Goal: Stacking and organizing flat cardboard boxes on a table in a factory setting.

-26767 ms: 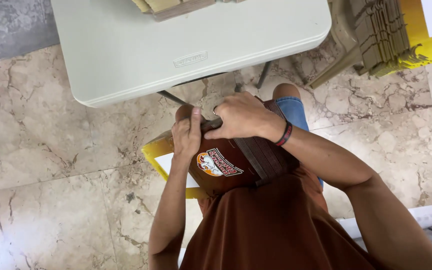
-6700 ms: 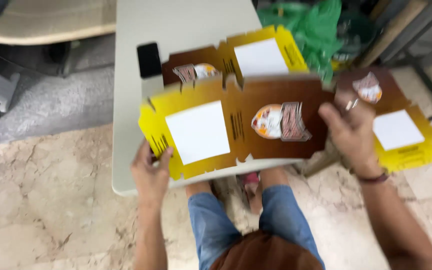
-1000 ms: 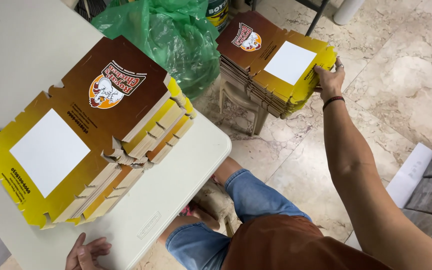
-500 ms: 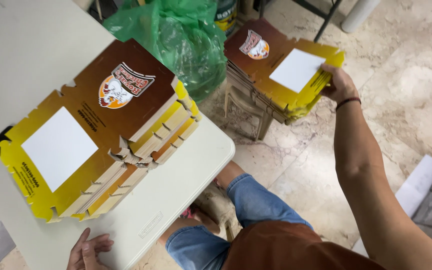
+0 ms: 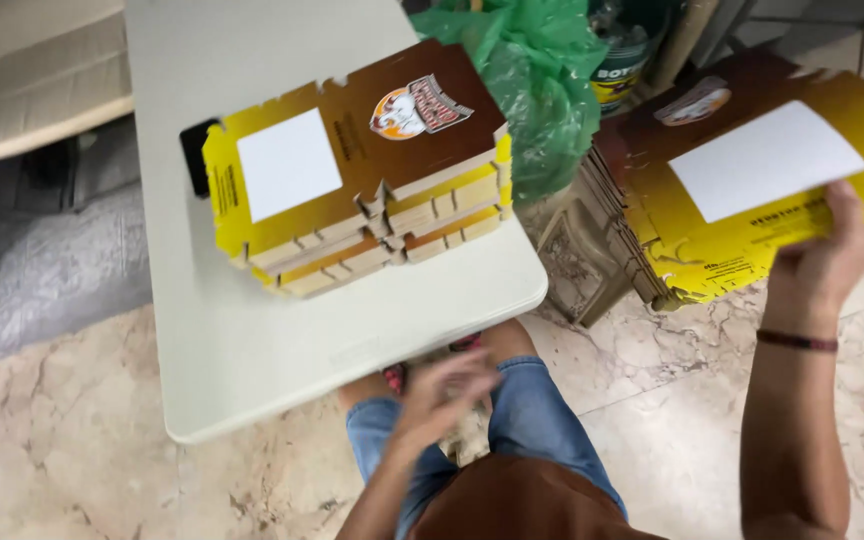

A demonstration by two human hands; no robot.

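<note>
While the folded boxes wait on the table, a flat carton is coming off the side pile.

Since half a second ago the right hand (image 5: 824, 262) has lifted a flat brown-and-yellow carton blank (image 5: 752, 190) up off the stack of blanks (image 5: 620, 215) beside the table, fingers clamped on its near yellow edge; the left hand (image 5: 439, 392), which lay at the table's front edge, now hangs blurred over the lap, fingers apart, holding nothing as far as I can tell. The blank's far corner runs out of view, and the stack under it is mostly covered. A pile of assembled boxes (image 5: 357, 185) sits on the white table (image 5: 252, 340), well apart from both hands, with a green plastic bag (image 5: 542, 90) just behind it.
</note>
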